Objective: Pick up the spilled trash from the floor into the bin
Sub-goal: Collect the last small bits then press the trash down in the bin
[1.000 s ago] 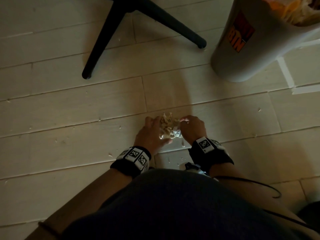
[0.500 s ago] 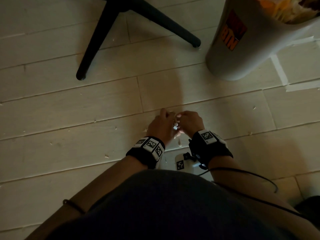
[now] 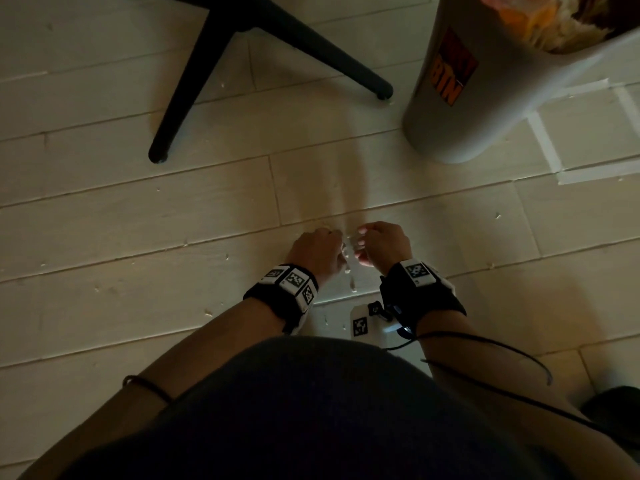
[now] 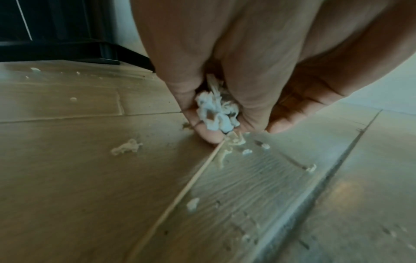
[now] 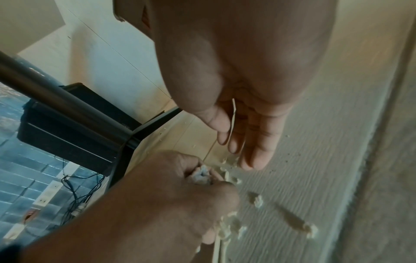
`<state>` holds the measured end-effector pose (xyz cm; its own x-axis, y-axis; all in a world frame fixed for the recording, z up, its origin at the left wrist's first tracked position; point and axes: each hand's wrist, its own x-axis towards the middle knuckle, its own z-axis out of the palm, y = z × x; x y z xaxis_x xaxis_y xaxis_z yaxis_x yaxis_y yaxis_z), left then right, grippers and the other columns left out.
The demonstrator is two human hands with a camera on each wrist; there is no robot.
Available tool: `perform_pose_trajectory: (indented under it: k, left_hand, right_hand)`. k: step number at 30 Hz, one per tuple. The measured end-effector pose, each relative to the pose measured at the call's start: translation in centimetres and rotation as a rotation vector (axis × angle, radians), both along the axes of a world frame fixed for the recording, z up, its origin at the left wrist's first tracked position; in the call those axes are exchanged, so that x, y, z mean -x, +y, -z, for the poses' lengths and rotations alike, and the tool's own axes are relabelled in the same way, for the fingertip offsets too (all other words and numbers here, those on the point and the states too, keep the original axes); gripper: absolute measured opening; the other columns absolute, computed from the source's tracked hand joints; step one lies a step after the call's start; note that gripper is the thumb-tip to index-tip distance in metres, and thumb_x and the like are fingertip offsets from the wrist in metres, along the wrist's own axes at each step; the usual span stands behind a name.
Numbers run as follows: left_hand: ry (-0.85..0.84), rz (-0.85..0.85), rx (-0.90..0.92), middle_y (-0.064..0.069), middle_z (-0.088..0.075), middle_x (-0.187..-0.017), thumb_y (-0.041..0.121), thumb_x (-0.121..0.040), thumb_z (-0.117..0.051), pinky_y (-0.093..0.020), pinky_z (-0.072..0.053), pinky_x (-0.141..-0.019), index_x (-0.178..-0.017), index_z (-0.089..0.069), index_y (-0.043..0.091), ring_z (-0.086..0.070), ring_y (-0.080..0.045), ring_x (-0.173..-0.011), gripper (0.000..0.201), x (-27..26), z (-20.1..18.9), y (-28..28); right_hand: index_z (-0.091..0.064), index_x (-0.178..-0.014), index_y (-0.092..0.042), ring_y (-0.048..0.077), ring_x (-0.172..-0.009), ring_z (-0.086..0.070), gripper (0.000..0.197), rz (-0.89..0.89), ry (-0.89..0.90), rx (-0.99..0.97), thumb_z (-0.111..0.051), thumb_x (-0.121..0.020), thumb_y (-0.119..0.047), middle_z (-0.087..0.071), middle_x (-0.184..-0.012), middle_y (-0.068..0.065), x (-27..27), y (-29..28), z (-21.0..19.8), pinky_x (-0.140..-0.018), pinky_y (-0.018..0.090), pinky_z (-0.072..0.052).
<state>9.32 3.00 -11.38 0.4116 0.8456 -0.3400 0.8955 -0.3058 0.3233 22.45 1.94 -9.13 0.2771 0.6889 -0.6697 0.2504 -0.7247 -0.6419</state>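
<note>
Pale wood-look floor planks (image 3: 173,216) with thin dark seams fill the head view under dim light, dotted with many small whitish crumbs (image 4: 127,146), too many and too small to count. One strip of white tape (image 3: 547,147) forms a corner on the floor at about 2 o'clock. Two black chair legs (image 3: 187,84) splay from 12 o'clock, one towards 10 o'clock and one towards 1 o'clock. One tall grey plastic bin (image 3: 460,109) with an orange and red "BIN" label stands at 1 o'clock, its mouth filled with crumpled orange and pale trash (image 3: 540,22).

Two hands meet low over the floor at the centre of the view, each wrist wearing one black band with square black-and-white markers. The left hand (image 3: 313,249) is clenched around one small wad of white shredded paper (image 4: 213,110), pinched between thumb and curled fingers, with its fingertips touching the floor. The right hand (image 3: 382,242), just beside it at 3 o'clock, pinches one thin pale sliver (image 5: 233,117) between thumb and forefinger, the other fingers extended down towards the crumbs. One slim pale stick (image 4: 180,194) lies on the floor beneath the left hand. The right wrist view shows one dark box (image 5: 67,124) and blue-grey tiles behind the chair leg.
</note>
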Motion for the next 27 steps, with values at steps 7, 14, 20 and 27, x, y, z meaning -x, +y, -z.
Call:
perform_pose_trajectory:
  k: [7,14,20,27]
  left_hand:
    - [-0.354,-0.475,0.221,0.007,-0.066,-0.072,0.029,-0.079,-0.070,-0.011,-0.040,-0.050,-0.080,-0.067,0.018,-0.061,-0.007,-0.063,0.011,1.3,-2.0,2.2]
    - [-0.747,-0.614,0.196,0.001,-0.067,-0.059,0.025,-0.082,-0.065,-0.027,-0.047,-0.053,-0.080,-0.068,0.020,-0.060,-0.015,-0.049,0.007,2.4,-7.1,4.7]
    - [-0.931,-0.371,0.010,-0.003,-0.068,-0.077,0.024,-0.092,-0.062,-0.018,-0.048,-0.057,-0.092,-0.064,0.014,-0.065,-0.007,-0.066,0.010,-1.7,-16.8,8.7]
    - [-0.951,-0.070,-0.206,0.007,-0.065,-0.073,0.028,-0.086,-0.064,-0.032,-0.058,-0.063,-0.088,-0.065,0.018,-0.069,-0.013,-0.071,0.010,-9.9,-24.1,13.9]
  right_hand:
    - [-0.072,-0.106,-0.014,0.026,-0.088,-0.073,0.033,0.011,0.016,-0.009,-0.044,-0.087,-0.014,-0.075,-0.096,0.010,0.0,-0.7,-0.3,-0.092,0.044,-0.057]
    - [-0.074,-0.106,-0.015,0.030,-0.090,-0.073,0.045,0.010,0.029,-0.053,-0.043,-0.074,-0.025,-0.076,-0.096,0.011,0.6,-0.8,-0.5,-0.091,0.046,-0.057]
    - [-0.074,-0.098,-0.023,0.032,-0.091,-0.072,0.037,0.054,0.007,-0.087,-0.044,-0.078,-0.019,-0.075,-0.101,0.011,-0.4,-1.3,-0.8,-0.089,0.047,-0.057]
    - [-0.072,-0.094,-0.021,0.022,-0.089,-0.068,0.021,-0.093,-0.156,-0.402,-0.051,-0.092,-0.015,-0.074,-0.096,0.004,-1.1,1.0,-7.2,-0.081,0.031,-0.052]
